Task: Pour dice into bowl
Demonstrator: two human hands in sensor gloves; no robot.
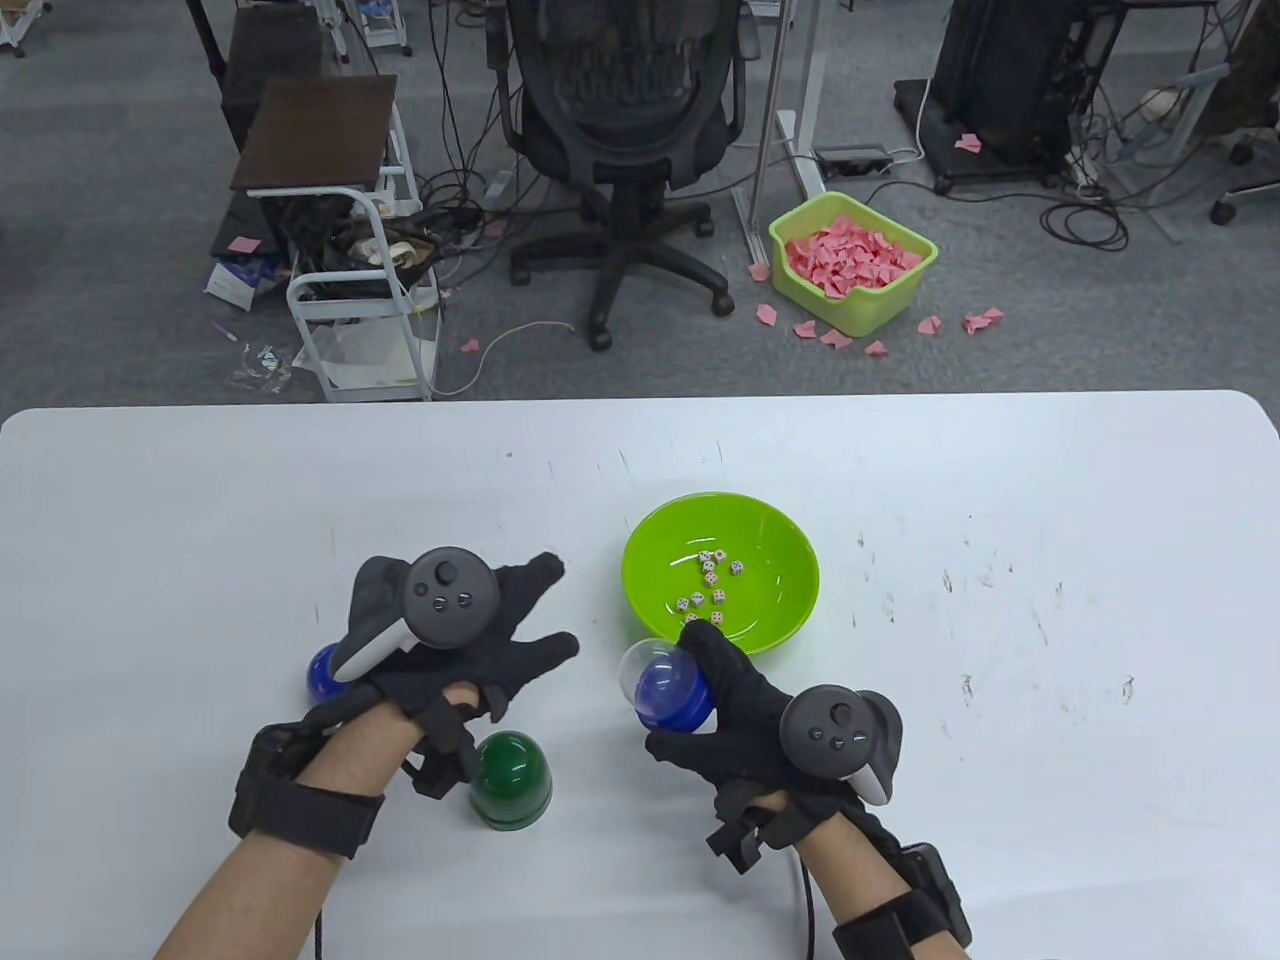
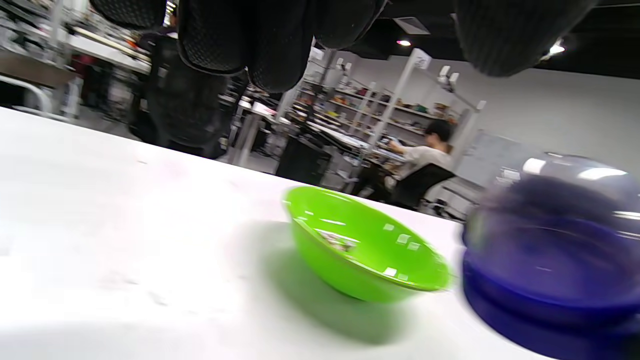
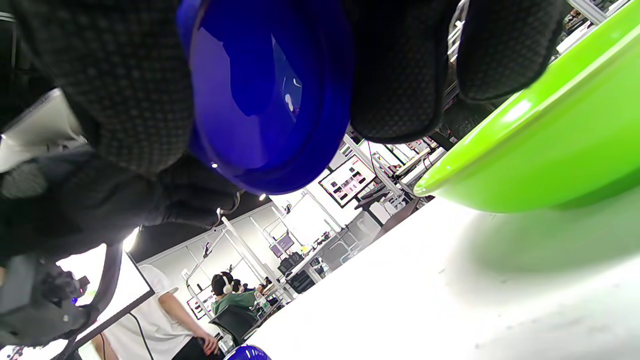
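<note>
Small white dice lie in the round lime-green plastic bowl at the table view's centre right.
The right hand grips a blue-and-clear plastic capsule cup just beside the bowl's lower rim; the pour looks finished or nearly so, though the cup's contents cannot be seen. The left hand hovers with fingers spread above another blue capsule, near a dark green dome-shaped cup. The next move probably calls for setting the cup down.

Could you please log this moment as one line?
right hand grips blue cup | dice in green bowl | left hand open
</note>
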